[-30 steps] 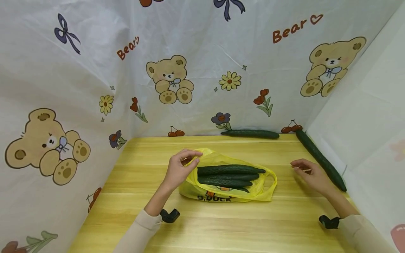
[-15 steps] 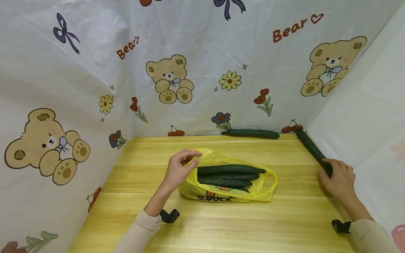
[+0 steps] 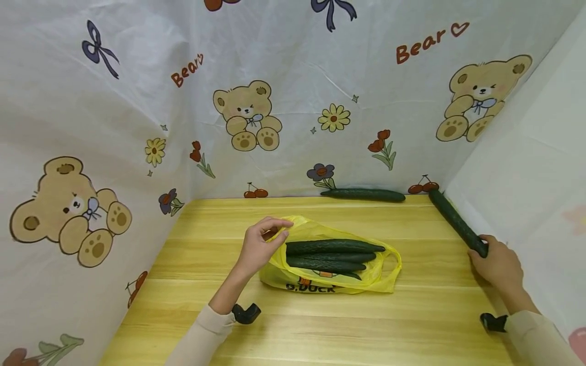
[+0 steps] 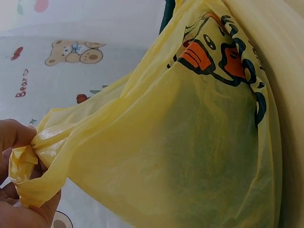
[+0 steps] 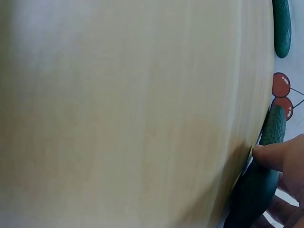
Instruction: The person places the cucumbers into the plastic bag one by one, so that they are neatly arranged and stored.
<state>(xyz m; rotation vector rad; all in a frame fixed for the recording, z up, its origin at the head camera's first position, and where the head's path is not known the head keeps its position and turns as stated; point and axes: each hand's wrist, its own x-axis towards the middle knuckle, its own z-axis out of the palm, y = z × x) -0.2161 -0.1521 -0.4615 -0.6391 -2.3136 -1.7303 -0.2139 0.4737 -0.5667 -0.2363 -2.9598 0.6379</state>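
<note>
My left hand [image 3: 261, 246] pinches the rim of a yellow plastic bag [image 3: 274, 277] that lies on its side, mouth raised. Bunched plastic sits between thumb and fingers [image 4: 16, 135] in the left wrist view. Several dark green cucumbers [image 3: 334, 246] lie inside the bag, their right ends showing at the mouth. At the right wall, my right hand [image 3: 499, 267] grips the near end of a long cucumber [image 3: 453, 218]. In the right wrist view the thumb presses on one side of that cucumber [image 5: 256, 190]; the other fingers are partly hidden behind it.
One more cucumber [image 3: 363, 194] lies along the back edge of the wooden table [image 3: 348, 335]. White sheeting with printed bears [image 3: 252, 114] walls the table at the back and left, and a white wall [image 3: 526, 188] rises on the right.
My right hand has moved right, from beside the bag to the cucumber at the right wall, and now grips its near end. The left hand and the bag have stayed put.
</note>
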